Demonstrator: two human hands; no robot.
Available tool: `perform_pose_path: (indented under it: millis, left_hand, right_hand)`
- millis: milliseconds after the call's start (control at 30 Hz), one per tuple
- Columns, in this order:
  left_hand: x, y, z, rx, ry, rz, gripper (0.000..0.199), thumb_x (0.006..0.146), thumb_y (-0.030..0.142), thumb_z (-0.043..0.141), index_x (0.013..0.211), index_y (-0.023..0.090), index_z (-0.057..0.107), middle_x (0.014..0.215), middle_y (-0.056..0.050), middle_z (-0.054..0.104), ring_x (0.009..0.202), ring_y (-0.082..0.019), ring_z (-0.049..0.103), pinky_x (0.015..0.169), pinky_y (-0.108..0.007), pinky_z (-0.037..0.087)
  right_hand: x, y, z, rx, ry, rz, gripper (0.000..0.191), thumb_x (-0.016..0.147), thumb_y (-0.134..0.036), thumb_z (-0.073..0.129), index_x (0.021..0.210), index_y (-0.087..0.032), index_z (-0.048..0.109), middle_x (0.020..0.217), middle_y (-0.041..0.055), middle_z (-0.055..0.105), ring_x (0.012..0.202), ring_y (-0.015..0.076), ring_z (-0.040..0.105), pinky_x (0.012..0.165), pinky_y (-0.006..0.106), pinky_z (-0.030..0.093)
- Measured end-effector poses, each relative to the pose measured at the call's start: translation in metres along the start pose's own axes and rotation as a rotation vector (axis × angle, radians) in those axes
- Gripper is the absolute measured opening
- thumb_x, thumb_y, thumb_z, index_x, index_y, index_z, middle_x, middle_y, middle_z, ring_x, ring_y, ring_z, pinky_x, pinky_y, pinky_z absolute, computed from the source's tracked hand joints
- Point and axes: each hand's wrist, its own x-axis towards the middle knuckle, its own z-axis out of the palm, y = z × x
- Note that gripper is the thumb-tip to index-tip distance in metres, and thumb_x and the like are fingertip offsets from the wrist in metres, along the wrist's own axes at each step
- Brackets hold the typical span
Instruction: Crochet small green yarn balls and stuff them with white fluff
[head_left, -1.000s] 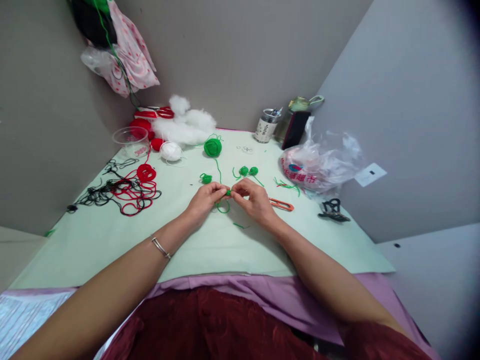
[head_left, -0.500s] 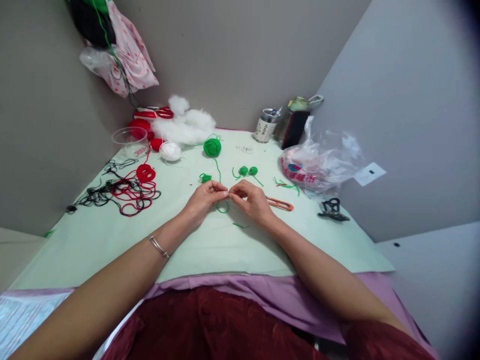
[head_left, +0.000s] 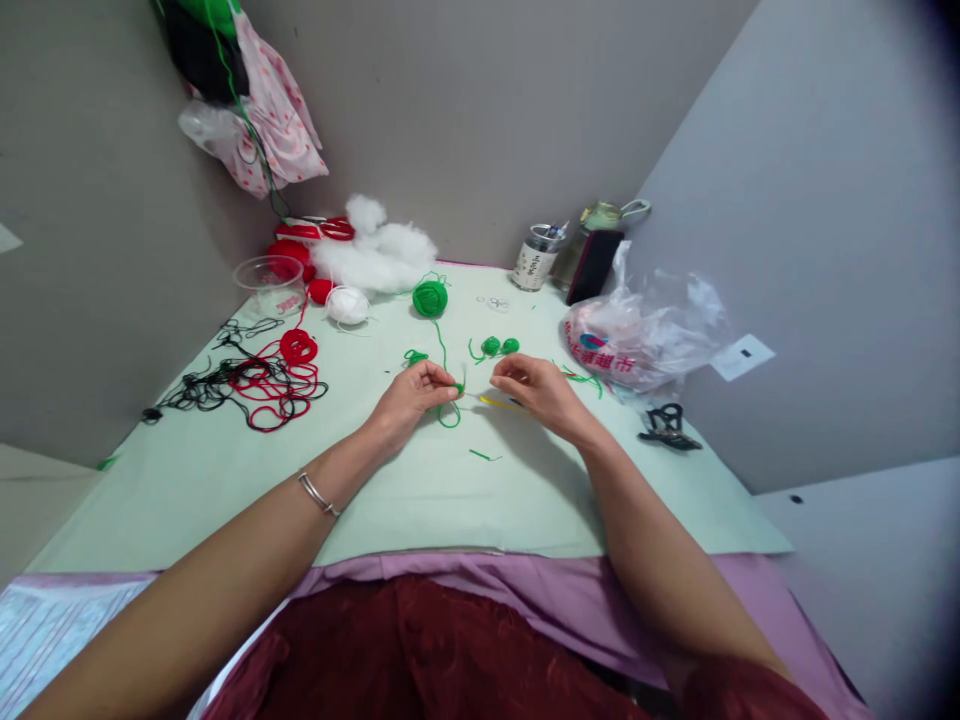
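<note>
My left hand (head_left: pixel 416 398) pinches a small piece of green yarn work (head_left: pixel 460 389) between thumb and fingertips, with a short tail sticking up. A green strand loops below these fingers. To the right, my right hand (head_left: pixel 540 395) has its thumb and fingertips pressed together. Whatever they hold is too small to make out. Just under that hand is a slim yellow-handled tool (head_left: pixel 495 402), which looks like a crochet hook. Its thin metal end points at the green piece. Whether the right hand grips its handle is hidden. Beyond the hands sit two small green balls (head_left: pixel 491 346).
A green yarn ball (head_left: pixel 430 299) and white stuffing (head_left: pixel 382 258) stand at the back. Tangled black and red yarn (head_left: pixel 277 385) spreads on the left. A plastic bag (head_left: pixel 637 335), a black hair claw (head_left: pixel 669 428) and a pen cup (head_left: pixel 535 260) are on the right.
My right hand has moved away from the left, rightward. The yellow-handled tool now shows between them, and the orange-handled tool is covered by the right hand. The left hand keeps its pinch.
</note>
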Motion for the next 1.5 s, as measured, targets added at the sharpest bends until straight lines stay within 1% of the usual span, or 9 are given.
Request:
perform_pose_path:
  millis: [100, 267, 433, 633, 733, 867, 1267, 1433, 1500]
  left_hand:
    - [0.0, -0.001, -0.001, 0.014, -0.01, 0.009, 0.038, 0.058, 0.02, 0.094, 0.083, 0.016, 0.066, 0.086, -0.001, 0.072, 0.088, -0.017, 0.07, 0.084, -0.031, 0.05]
    - [0.0, -0.001, -0.001, 0.028, -0.014, 0.014, 0.038, 0.059, 0.022, 0.093, 0.084, 0.017, 0.065, 0.087, -0.002, 0.073, 0.089, -0.017, 0.07, 0.086, -0.032, 0.049]
    - [0.001, -0.003, -0.002, 0.041, -0.009, 0.015, 0.038, 0.059, 0.023, 0.092, 0.085, 0.017, 0.064, 0.09, -0.002, 0.073, 0.09, -0.018, 0.07, 0.086, -0.032, 0.049]
    - [0.001, -0.005, 0.0, 0.074, 0.016, 0.042, 0.035, 0.061, 0.024, 0.091, 0.083, 0.018, 0.065, 0.082, 0.0, 0.069, 0.082, -0.016, 0.067, 0.079, -0.031, 0.049]
    - [0.001, -0.004, 0.002, 0.09, 0.03, 0.072, 0.035, 0.06, 0.023, 0.091, 0.082, 0.018, 0.065, 0.082, 0.001, 0.068, 0.081, -0.015, 0.066, 0.079, -0.031, 0.05]
    - [0.0, -0.004, 0.003, 0.1, 0.04, 0.101, 0.035, 0.061, 0.024, 0.091, 0.082, 0.018, 0.063, 0.085, 0.0, 0.069, 0.083, -0.016, 0.065, 0.081, -0.032, 0.051]
    - [-0.003, -0.004, 0.004, 0.143, 0.003, 0.12, 0.031, 0.064, 0.022, 0.087, 0.082, 0.019, 0.062, 0.082, 0.0, 0.067, 0.08, -0.016, 0.063, 0.076, -0.031, 0.049]
    - [-0.004, -0.003, 0.005, 0.168, 0.0, 0.142, 0.028, 0.064, 0.017, 0.084, 0.081, 0.019, 0.062, 0.08, 0.001, 0.064, 0.081, -0.016, 0.061, 0.072, -0.029, 0.047]
    - [-0.004, -0.003, 0.005, 0.176, -0.004, 0.151, 0.028, 0.064, 0.017, 0.083, 0.082, 0.019, 0.062, 0.08, 0.001, 0.063, 0.08, -0.016, 0.061, 0.073, -0.029, 0.047]
  right_hand:
    - [-0.008, 0.014, -0.027, -0.172, -0.032, 0.063, 0.018, 0.081, -0.035, 0.076, 0.089, -0.022, 0.068, 0.094, 0.0047, 0.072, 0.081, 0.0199, 0.063, 0.069, 0.03, 0.042]
    - [-0.019, 0.029, -0.043, -0.349, -0.163, 0.155, 0.012, 0.068, -0.017, 0.079, 0.076, -0.023, 0.073, 0.078, 0.0024, 0.071, 0.069, 0.019, 0.058, 0.059, 0.029, 0.032]
    - [-0.017, 0.021, -0.039, -0.348, -0.133, 0.158, 0.012, 0.085, -0.021, 0.066, 0.081, -0.022, 0.077, 0.077, 0.0055, 0.075, 0.067, 0.0195, 0.06, 0.062, 0.03, 0.034]
    - [-0.011, 0.005, -0.024, -0.168, 0.004, 0.095, 0.041, 0.103, -0.032, 0.041, 0.123, -0.015, 0.072, 0.084, 0.0084, 0.076, 0.072, 0.0207, 0.065, 0.068, 0.03, 0.044]
    - [-0.012, -0.002, -0.012, -0.082, -0.028, 0.022, 0.043, 0.104, -0.043, 0.043, 0.116, -0.017, 0.074, 0.089, 0.0072, 0.075, 0.074, 0.0192, 0.063, 0.068, 0.029, 0.045]
    - [-0.014, -0.006, -0.005, -0.009, -0.107, -0.033, 0.041, 0.098, -0.054, 0.058, 0.107, -0.019, 0.077, 0.074, 0.0009, 0.069, 0.064, 0.0154, 0.055, 0.061, 0.027, 0.04]
    - [-0.01, -0.01, 0.012, -0.014, -0.029, 0.004, 0.035, 0.097, -0.05, 0.059, 0.092, -0.021, 0.078, 0.067, -0.0001, 0.066, 0.061, 0.0163, 0.055, 0.06, 0.028, 0.038]
    - [-0.009, 0.002, 0.001, -0.136, 0.208, 0.055, 0.029, 0.091, -0.038, 0.068, 0.113, -0.019, 0.069, 0.107, 0.0124, 0.07, 0.095, 0.0276, 0.064, 0.08, 0.036, 0.045]
    - [-0.01, 0.004, -0.001, -0.145, 0.206, 0.001, 0.03, 0.088, -0.037, 0.073, 0.113, -0.021, 0.065, 0.115, 0.0128, 0.068, 0.104, 0.0288, 0.062, 0.086, 0.037, 0.046]
